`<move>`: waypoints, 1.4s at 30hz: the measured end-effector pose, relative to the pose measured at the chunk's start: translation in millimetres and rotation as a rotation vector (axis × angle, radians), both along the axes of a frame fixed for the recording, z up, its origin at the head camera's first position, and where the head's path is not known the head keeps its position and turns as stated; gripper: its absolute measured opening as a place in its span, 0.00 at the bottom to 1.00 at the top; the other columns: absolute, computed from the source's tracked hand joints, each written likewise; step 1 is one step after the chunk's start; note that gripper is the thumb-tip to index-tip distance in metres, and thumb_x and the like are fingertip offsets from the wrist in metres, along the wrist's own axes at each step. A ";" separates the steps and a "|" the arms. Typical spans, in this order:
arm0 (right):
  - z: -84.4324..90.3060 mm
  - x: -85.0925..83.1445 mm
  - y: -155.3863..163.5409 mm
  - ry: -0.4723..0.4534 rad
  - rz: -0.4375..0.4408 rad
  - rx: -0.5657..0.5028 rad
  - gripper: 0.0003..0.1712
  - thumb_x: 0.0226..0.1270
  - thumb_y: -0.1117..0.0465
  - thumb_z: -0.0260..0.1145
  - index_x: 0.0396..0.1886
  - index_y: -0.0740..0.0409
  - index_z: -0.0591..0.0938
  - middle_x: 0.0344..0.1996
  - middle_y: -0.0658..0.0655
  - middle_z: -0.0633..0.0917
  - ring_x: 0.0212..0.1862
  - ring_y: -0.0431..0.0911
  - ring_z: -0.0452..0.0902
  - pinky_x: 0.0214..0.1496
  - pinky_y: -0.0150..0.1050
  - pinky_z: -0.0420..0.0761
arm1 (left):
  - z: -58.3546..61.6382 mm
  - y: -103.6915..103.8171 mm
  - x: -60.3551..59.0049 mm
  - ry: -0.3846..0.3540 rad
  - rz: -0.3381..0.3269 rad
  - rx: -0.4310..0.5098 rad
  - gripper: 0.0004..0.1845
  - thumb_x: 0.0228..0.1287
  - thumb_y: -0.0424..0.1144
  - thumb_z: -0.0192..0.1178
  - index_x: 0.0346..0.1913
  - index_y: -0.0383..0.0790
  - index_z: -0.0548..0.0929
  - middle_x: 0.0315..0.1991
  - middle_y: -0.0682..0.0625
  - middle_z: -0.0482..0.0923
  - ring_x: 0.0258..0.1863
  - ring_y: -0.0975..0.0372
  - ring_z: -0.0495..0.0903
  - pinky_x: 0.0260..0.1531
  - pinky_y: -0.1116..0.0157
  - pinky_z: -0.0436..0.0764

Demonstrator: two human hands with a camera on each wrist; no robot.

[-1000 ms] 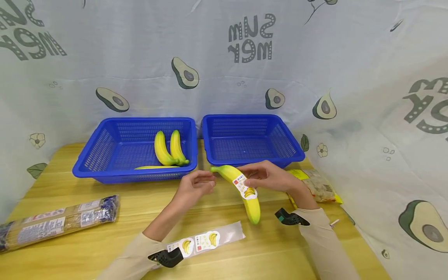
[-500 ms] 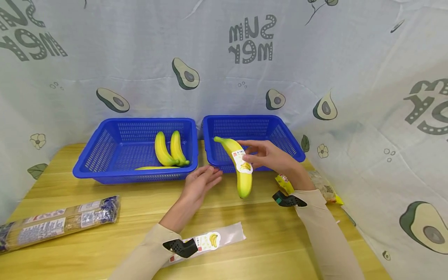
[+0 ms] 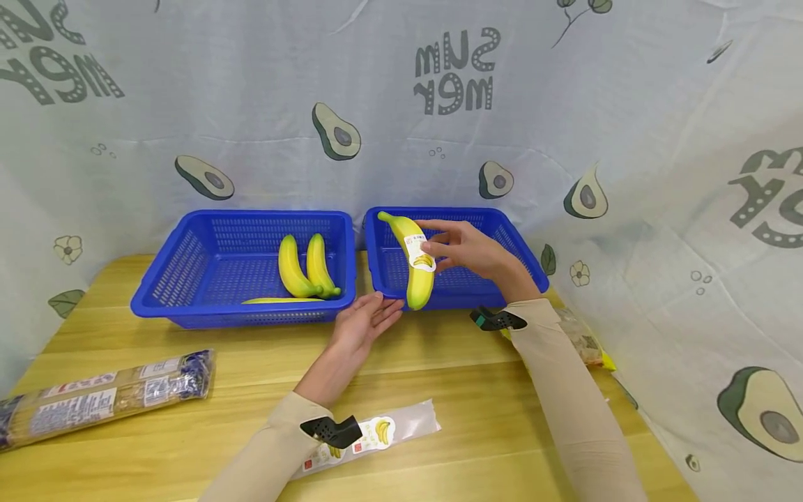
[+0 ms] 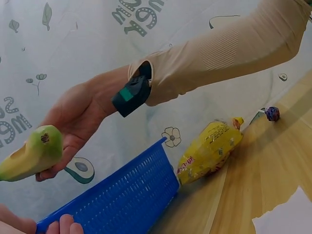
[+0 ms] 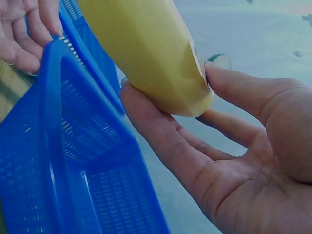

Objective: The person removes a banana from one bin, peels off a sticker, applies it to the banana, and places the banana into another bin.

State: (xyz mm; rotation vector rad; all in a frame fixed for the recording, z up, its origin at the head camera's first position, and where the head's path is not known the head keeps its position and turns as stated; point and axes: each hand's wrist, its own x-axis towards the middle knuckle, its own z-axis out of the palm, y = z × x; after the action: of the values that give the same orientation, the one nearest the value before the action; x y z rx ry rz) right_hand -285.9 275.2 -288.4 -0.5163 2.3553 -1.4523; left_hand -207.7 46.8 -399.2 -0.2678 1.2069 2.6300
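My right hand (image 3: 470, 249) pinches a yellow banana (image 3: 419, 284) between thumb and fingers, over the near left part of the right blue basket (image 3: 458, 301). A white label (image 3: 417, 245) with a banana picture sits on its side; the green stem points away. My left hand (image 3: 357, 328) holds that basket's near left corner, thumb at the rim and fingertips (image 4: 64, 225) against the outer wall. The left blue basket (image 3: 251, 319) contains two bananas (image 3: 291, 268) side by side and another along its near wall. Beneath my left wrist lies a label strip (image 3: 410, 420), partly hidden.
A long clear packet of noodles (image 3: 106, 397) lies at the table's left. A yellow snack bag (image 4: 209, 151) lies beside the right basket, near the curtain (image 3: 401, 125). In the left wrist view a small dark wrapped item (image 4: 273, 114) lies at the far table edge.
My right hand has carried the banana up and away from me, from the table's front to over the right basket. My left hand has moved forward to that basket's corner.
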 end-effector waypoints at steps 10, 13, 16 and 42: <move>-13.9 -39.2 -4.5 -0.060 -0.068 -0.053 0.36 0.84 0.60 0.64 0.85 0.55 0.65 0.62 0.68 0.84 0.53 0.53 0.87 0.62 0.58 0.87 | -0.8 3.0 -3.0 -0.043 0.096 0.104 0.05 0.79 0.23 0.57 0.53 0.28 0.76 0.46 0.42 0.84 0.41 0.53 0.91 0.58 0.53 0.88; -20.5 -51.9 -4.7 -0.068 -0.076 -0.034 0.36 0.84 0.60 0.65 0.85 0.54 0.65 0.62 0.68 0.84 0.54 0.54 0.87 0.62 0.56 0.88 | -1.7 4.5 -4.2 -0.057 0.111 0.134 0.07 0.78 0.22 0.58 0.52 0.30 0.75 0.44 0.43 0.82 0.40 0.53 0.90 0.56 0.54 0.89; -26.5 -62.4 -5.6 -0.079 -0.078 -0.007 0.37 0.83 0.59 0.65 0.85 0.53 0.65 0.63 0.69 0.83 0.54 0.54 0.86 0.61 0.53 0.89 | -3.0 6.7 -5.1 -0.073 0.138 0.147 0.06 0.77 0.22 0.60 0.50 0.31 0.76 0.41 0.42 0.83 0.38 0.54 0.90 0.53 0.54 0.90; -56.1 -102.9 -16.1 -0.413 -0.134 0.022 0.40 0.85 0.68 0.60 0.88 0.56 0.56 0.72 0.71 0.71 0.71 0.69 0.74 0.70 0.60 0.80 | -2.8 6.7 -5.5 -0.081 0.134 0.096 0.04 0.76 0.26 0.64 0.47 0.33 0.80 0.36 0.46 0.86 0.36 0.57 0.91 0.50 0.56 0.91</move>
State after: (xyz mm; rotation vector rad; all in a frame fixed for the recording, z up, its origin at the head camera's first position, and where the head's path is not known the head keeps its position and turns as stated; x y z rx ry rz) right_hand -388.8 259.1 -344.5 -0.0426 2.1022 -1.4258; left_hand -213.2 53.5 -402.0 -0.4477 1.0682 2.7522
